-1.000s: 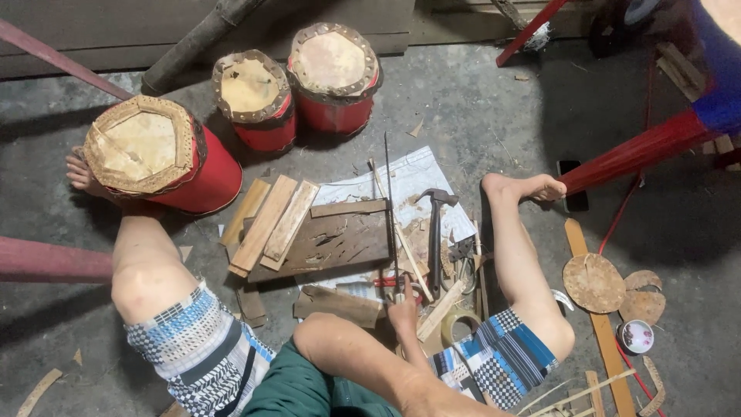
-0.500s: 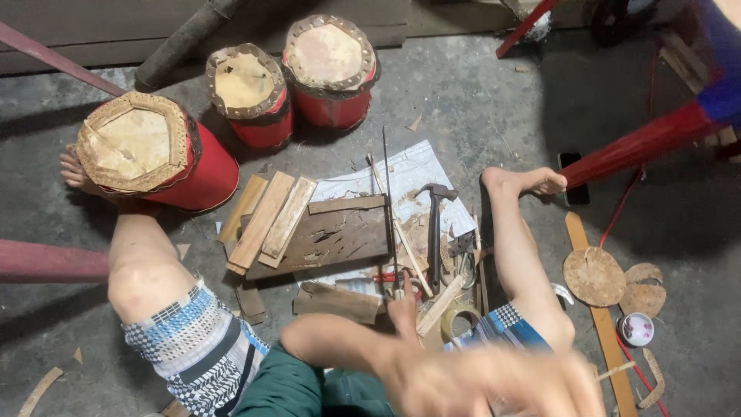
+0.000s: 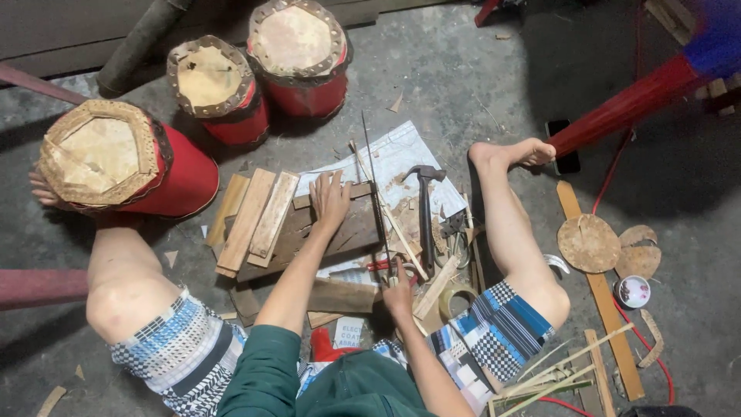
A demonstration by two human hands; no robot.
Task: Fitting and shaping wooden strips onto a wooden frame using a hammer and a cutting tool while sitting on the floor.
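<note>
1. On the concrete floor, between the seated person's spread bare legs, lies a dark wooden board on top of a sheet of white paper.
2. Three red drums with tan skin heads stand and lie along the far side, the nearest one tipped over against the person's left foot.
3. Several light wooden slats lie stacked just beside the board's left end, partly on it.
4. A hammer lies on the paper to the right of the board, head pointing away from the person; pliers and scraps crowd the ground beside it.
5. A roll of tape sits near the right knee. Round brown discs rest on a long plank further right, well apart from the work.
6. Left hand: arm stretched forward, palm down, fingers spread flat on the board's far edge, pressing rather than clasping it.
7. Right hand: drawn in close to the body, wrist bent, fingers closed round the near end of a thin long metal rod that runs away across the board's right end.
8. Red-handled tool parts lie just beside that hand; whether it touches them cannot be told.
</note>
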